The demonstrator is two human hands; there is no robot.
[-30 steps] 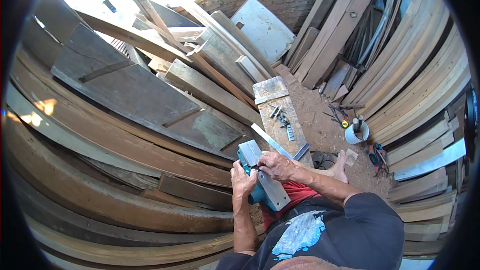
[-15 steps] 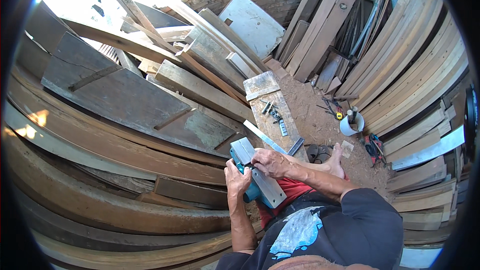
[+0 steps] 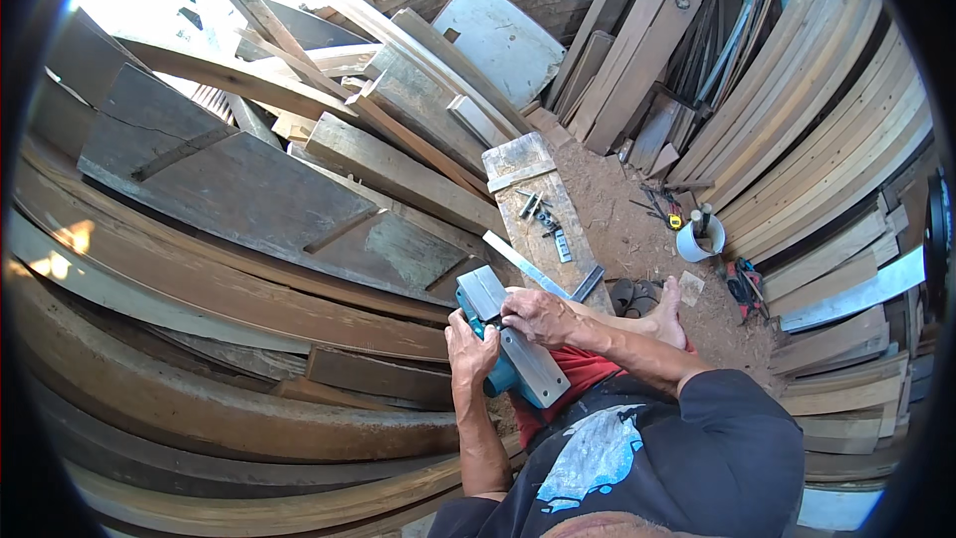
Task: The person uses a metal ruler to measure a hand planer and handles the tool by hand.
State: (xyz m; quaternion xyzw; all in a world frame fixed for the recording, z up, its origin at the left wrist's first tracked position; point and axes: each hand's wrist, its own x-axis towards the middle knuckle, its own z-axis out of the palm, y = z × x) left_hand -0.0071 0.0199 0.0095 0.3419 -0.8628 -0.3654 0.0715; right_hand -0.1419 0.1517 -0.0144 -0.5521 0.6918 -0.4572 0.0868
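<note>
A teal electric hand planer [image 3: 535, 369] rests in my lap, turned over with its flat silver sole facing up. My left hand [image 3: 470, 349] is closed around its left side, the thumb near the gap between the two sole plates. From the right, my right hand [image 3: 538, 317] reaches over that same gap with bent fingers pressed together at the cutter opening. Its knuckles hide whatever the fingertips pinch there. Just beyond my hands, a try square with a metal blade [image 3: 523, 264] and dark handle [image 3: 589, 283] leans by a narrow wooden bench [image 3: 520, 161].
Small metal parts [image 3: 543, 214] lie on the bench. A white bucket [image 3: 700, 239], a yellow tape measure [image 3: 675, 222] and red-handled tools [image 3: 742, 289] stand on the sawdust-strewn floor at right. Stacked boards [image 3: 249, 209] crowd the left; planks [image 3: 797, 120] line the right.
The view has shifted very slightly. Both hands keep nearly the same place on the planer, with only small finger movement at the gap.
</note>
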